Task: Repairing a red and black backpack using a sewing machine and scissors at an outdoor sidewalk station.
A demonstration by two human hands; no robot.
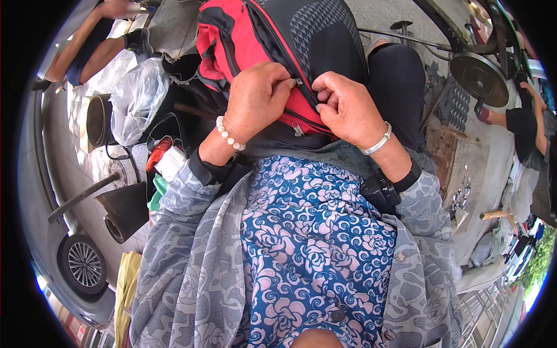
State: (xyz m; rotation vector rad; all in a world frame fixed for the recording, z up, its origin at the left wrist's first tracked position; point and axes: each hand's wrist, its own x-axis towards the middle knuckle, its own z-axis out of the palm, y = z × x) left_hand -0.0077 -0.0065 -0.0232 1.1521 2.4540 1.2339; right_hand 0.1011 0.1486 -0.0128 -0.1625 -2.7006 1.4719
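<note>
Red and black fabric lay before a person in a gray patterned jacket (188, 249), where a backpack (325, 43) rested against a dark-trousered right leg (398, 81). At the backpack's opening, the left hand (259, 93) made a narrow pinch of thumb and forefinger on what appeared to be a small metal piece. Beside it, the right hand (348, 113) curled its fingers closed on the opening's edge; whether they held zip tape or cloth could not be told. A metal pull (297, 129) hung on the backpack's near side, below both hands.

Uneven tension between the two grips could have skewed the zip or jammed it, as could loose cloth caught there. So small a hold risked slipping under a hard tug. With no hand steadying its body, the backpack might have twisted or slid, perhaps knocking the clear plastic bag (139, 98) to its left. The beaded bracelet (221, 129), near the backpack's lower left, and the metal bangle (380, 141), at its lower right, were possible snags.
</note>
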